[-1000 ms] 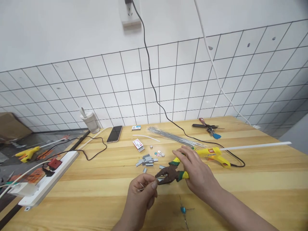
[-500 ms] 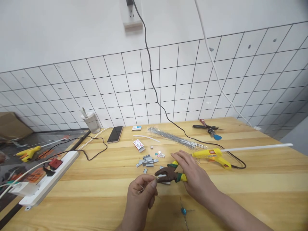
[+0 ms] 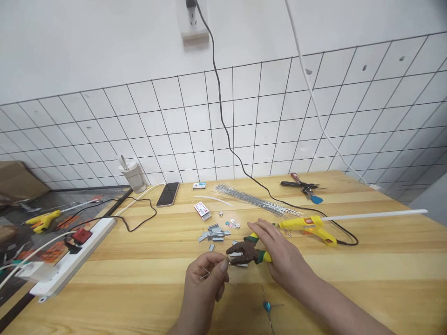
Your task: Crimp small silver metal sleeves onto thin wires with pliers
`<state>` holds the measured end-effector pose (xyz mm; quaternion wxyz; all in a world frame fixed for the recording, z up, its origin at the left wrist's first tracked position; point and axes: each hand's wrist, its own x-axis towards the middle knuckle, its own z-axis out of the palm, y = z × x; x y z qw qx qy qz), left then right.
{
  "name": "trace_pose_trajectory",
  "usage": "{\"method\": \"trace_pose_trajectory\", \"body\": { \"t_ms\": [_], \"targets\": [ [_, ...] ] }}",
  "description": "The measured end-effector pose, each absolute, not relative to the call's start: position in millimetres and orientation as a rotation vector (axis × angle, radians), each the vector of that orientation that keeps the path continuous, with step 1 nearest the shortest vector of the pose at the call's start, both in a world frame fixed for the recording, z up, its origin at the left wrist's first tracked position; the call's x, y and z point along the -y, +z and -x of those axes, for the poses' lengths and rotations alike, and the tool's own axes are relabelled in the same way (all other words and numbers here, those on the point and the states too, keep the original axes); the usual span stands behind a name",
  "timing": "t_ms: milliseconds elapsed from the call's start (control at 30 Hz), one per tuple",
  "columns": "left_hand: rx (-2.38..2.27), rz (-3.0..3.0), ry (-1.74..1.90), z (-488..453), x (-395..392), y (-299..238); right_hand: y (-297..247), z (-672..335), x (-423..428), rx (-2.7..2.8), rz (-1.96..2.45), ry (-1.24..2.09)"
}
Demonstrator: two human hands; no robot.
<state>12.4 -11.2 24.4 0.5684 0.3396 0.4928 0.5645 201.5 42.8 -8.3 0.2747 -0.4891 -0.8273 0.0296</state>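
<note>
My right hand [image 3: 279, 253] grips the yellow and green handles of a pair of brown pliers [image 3: 244, 252], whose jaws point left toward my left hand. My left hand [image 3: 206, 279] is closed in a pinch on a thin piece of wire [image 3: 206, 273], held just at the plier tips above the wooden table [image 3: 139, 288]. Several strips of staples [image 3: 213, 232] lie just beyond the pliers.
A yellow glue gun [image 3: 309, 226] with a white stick lies right of my hand. A bundle of wires [image 3: 251, 200], a phone [image 3: 168, 194], a small box [image 3: 202, 211], scissors [image 3: 302, 187] and a white power strip [image 3: 70, 260] lie around. A blue bead on wire [image 3: 267, 306] sits near the front edge.
The pliers' jaws have closed in slightly toward the wire in my left hand. The view has shifted a little; both hands stay nearly where they were.
</note>
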Motion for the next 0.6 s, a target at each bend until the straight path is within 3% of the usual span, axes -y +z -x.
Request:
{"method": "trace_pose_trajectory", "body": {
  "t_ms": [600],
  "targets": [
    [-1.265,-0.95,1.449,-15.7,14.2,30.1,-9.7,-200.1,-43.3,2.162,1.346,0.046]
  ]
}}
